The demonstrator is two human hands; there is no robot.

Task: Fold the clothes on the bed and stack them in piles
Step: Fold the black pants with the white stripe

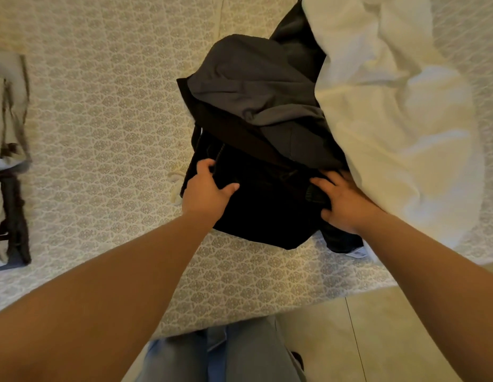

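A black garment (267,210) lies in a heap near the bed's front edge. My left hand (206,193) grips its left edge, fingers curled over the fabric and thumb on top. My right hand (341,202) grips a fold on its right side. A dark grey garment (250,78) lies crumpled on top of the heap, farther back. Two stacks of folded clothes sit at the far left, a pale one (8,111) and a darker one (11,219) closer to me.
A large white sheet or duvet (391,119) is bunched on the right, overlapping the dark clothes. The patterned bedspread (107,128) covers the bed. Tiled floor (377,334) and my jeans (226,354) show below the bed edge.
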